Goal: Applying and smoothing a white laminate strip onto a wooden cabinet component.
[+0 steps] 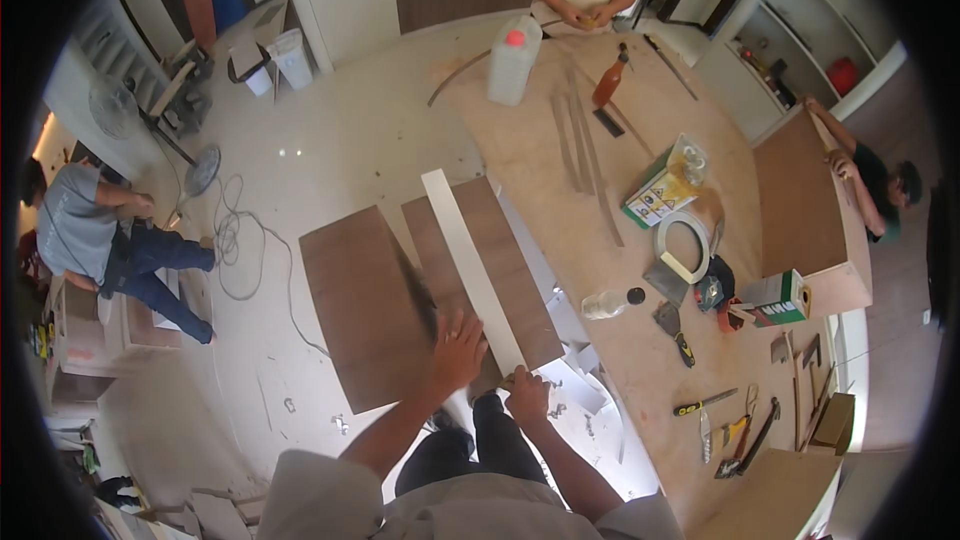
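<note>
In front of me two brown wood-grain boards stand side by side, the left board [362, 310] and the right board [510, 265], with a dark gap between them. A long white strip [468, 255] lies lengthwise on the right board and sticks out past its far edge. My left hand [460, 352] is spread with its fingers stretched forward, next to the strip's left edge near its close end. At that close end, my right hand [527, 395] has its fingers bent around the strip's corner. What lies under its fingertips is hidden.
To the right a large worktable [560, 170] carries a white jug [515, 60], cans, a tape roll [683, 247], a scraper [675, 332] and several tools. A cable [240, 240] loops on the floor at left. Other people work at left, far side and right.
</note>
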Demonstrator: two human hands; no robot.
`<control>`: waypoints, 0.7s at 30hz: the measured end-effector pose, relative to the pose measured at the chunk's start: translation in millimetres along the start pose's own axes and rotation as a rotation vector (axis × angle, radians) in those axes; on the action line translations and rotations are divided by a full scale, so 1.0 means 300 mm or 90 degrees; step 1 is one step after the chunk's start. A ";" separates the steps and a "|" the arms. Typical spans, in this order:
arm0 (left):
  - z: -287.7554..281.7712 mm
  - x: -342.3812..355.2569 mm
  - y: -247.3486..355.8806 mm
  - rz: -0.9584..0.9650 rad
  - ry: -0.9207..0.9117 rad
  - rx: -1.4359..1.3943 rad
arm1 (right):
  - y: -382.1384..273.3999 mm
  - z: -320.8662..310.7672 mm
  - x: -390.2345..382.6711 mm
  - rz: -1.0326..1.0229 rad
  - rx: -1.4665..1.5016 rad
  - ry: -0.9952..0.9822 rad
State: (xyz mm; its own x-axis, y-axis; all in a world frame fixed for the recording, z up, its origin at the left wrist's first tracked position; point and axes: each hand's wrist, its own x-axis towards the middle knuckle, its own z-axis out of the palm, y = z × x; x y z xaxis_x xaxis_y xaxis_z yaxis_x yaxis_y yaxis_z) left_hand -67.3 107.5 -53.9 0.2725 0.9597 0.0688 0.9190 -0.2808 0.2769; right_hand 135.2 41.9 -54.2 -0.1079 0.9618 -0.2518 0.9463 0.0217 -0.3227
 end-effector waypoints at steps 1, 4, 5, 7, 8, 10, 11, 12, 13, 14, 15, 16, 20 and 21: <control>-0.004 -0.048 0.035 0.036 0.006 -0.026 | 0.053 -0.001 -0.022 0.012 -0.005 0.029; -0.014 -0.312 -0.007 0.002 0.012 -0.233 | 0.087 0.038 -0.037 0.031 -0.021 0.037; -0.058 -0.390 -0.020 -0.023 -0.022 -0.248 | 0.096 0.038 -0.036 0.044 -0.005 0.045; -0.098 -0.594 -0.083 -0.073 -0.054 -0.205 | 0.094 0.038 -0.051 0.064 0.009 0.070; -0.041 -0.760 -0.172 -0.096 -0.053 -0.105 | 0.052 0.047 -0.049 0.065 0.016 0.072; -0.061 -1.033 -0.222 -0.236 0.049 -0.180 | 0.029 0.027 -0.045 0.012 -0.026 0.069; 0.018 -1.222 -0.300 -0.291 0.088 -0.196 | -0.005 0.014 -0.040 -0.012 -0.001 0.068; 0.066 -1.353 -0.340 -0.331 0.137 -0.126 | -0.002 0.013 -0.056 0.001 -0.001 0.072; 0.073 -1.430 -0.317 -0.421 0.143 -0.097 | 0.032 0.012 -0.036 0.018 0.005 0.064; 0.088 -1.537 -0.321 -0.488 0.105 -0.098 | 0.050 0.014 -0.023 0.023 0.017 0.050; 0.056 -1.605 -0.312 -0.478 0.029 -0.055 | 0.062 0.020 -0.011 0.047 0.019 0.023; 0.063 -1.713 -0.309 -0.540 -0.056 -0.134 | 0.062 0.020 -0.032 0.045 0.021 0.017; 0.100 -1.827 -0.304 -0.574 -0.324 -0.421 | 0.078 0.012 0.012 0.041 0.047 -0.001; 0.125 -1.843 -0.257 -0.669 -0.347 -0.407 | 0.077 0.008 0.015 0.042 0.049 -0.004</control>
State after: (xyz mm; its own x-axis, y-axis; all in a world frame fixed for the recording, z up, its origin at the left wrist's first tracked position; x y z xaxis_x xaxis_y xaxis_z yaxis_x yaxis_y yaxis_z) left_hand -278.0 -402.1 -149.3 -0.2591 0.5463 -0.7965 0.5091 0.7781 0.3680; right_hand 155.7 46.1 -64.8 -0.0479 0.9586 -0.2807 0.9255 -0.0631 -0.3735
